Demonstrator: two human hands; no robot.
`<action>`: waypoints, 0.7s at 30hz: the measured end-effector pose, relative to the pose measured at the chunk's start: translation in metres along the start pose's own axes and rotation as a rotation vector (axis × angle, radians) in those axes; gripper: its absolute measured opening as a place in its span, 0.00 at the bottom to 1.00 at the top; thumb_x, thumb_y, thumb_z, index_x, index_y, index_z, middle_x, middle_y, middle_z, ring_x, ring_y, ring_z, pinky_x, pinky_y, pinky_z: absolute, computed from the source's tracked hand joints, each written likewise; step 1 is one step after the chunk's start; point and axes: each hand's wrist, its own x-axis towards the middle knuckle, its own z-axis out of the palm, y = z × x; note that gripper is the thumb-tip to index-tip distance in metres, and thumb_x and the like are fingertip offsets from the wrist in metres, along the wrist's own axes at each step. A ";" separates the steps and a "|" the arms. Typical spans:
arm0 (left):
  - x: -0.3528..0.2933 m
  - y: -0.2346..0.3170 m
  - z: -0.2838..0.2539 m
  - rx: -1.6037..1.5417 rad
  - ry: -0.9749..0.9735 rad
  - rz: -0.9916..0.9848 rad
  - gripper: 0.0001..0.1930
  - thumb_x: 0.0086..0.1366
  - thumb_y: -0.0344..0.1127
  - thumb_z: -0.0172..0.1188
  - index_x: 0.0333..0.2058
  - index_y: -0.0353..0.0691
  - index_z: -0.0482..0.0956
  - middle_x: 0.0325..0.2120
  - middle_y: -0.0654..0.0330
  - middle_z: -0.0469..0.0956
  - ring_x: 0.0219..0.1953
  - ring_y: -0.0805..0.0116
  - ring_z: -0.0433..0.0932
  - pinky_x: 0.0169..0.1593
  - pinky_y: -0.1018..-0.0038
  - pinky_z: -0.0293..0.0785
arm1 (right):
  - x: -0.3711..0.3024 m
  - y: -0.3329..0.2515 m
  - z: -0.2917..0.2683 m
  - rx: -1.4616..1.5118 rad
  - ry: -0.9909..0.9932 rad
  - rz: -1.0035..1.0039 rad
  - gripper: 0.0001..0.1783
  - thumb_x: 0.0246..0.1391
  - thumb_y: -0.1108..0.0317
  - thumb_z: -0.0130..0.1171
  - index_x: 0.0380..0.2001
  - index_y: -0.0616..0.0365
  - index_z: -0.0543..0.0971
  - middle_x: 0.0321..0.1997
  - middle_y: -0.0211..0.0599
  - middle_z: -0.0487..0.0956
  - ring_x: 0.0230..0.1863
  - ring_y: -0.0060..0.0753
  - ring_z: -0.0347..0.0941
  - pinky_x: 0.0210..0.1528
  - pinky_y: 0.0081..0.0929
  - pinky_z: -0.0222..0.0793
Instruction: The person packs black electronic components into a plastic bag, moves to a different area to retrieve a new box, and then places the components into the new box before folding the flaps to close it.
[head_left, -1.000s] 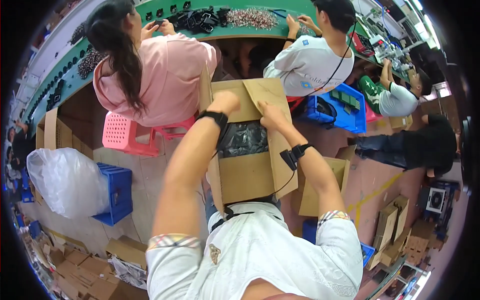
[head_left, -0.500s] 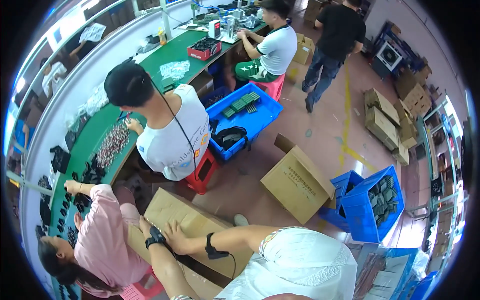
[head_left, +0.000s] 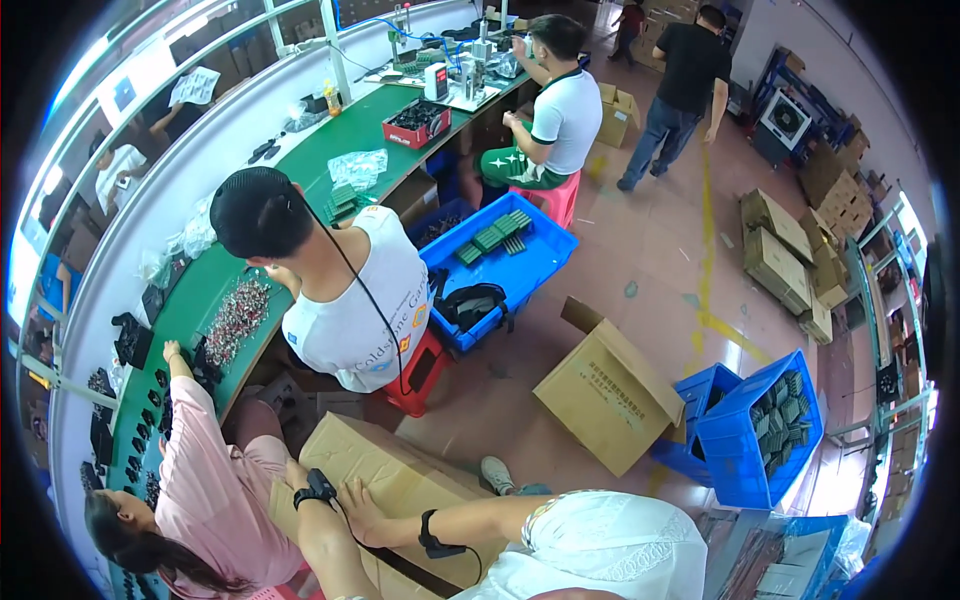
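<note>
A large brown cardboard box (head_left: 420, 468) stands right in front of me, with a dark gap along its near side. My right hand (head_left: 362, 512) lies on its top near that gap, fingers stretched out and apart. My left hand (head_left: 296, 474) is at the left end of the box, beside the co-worker in pink. Its fingers are hidden, so their grip does not show. Black bands with a small device circle both my wrists, and a cable hangs from the right one.
Co-workers sit along a green bench (head_left: 290, 165) on the left, with small parts on it. Beyond my box are an open carton (head_left: 608, 395), a blue bin (head_left: 535, 270) and blue crates (head_left: 755, 430). Flattened cartons (head_left: 778, 255) lie at the far right, near a person walking.
The whole view has shifted slightly, while both my hands stay at the box. The co-worker in pink reaches farther along the bench. The seated far worker has raised a hand.
</note>
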 end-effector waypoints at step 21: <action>-0.067 -0.031 -0.009 -0.847 -0.370 -0.022 0.10 0.66 0.31 0.50 0.43 0.36 0.75 0.38 0.61 0.77 0.36 0.70 0.75 0.38 0.71 0.73 | 0.172 0.040 -0.015 0.159 0.248 -0.299 0.19 0.47 0.56 0.56 0.36 0.59 0.82 0.44 0.46 0.78 0.46 0.45 0.72 0.49 0.40 0.69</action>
